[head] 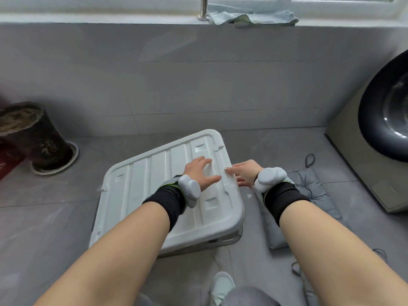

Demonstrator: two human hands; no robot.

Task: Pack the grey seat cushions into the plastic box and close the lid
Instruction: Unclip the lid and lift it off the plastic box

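The white plastic box (225, 238) stands on the floor in the middle, covered by its ribbed white lid (143, 191). My left hand (202, 173) lies flat on the lid's right part with fingers spread. My right hand (245, 173) is at the lid's right edge, fingers reaching to the rim and partly under it. A grey quilted seat cushion (313, 191) lies on the floor just right of the box, partly hidden by my right forearm. Both wrists carry black bands with white devices.
A washing machine (379, 129) stands at the right. A dark flowerpot (33, 138) on a saucer sits at the left by the tiled wall. A blue cloth (254, 17) lies on the windowsill. My white shoe (221, 286) is at the bottom.
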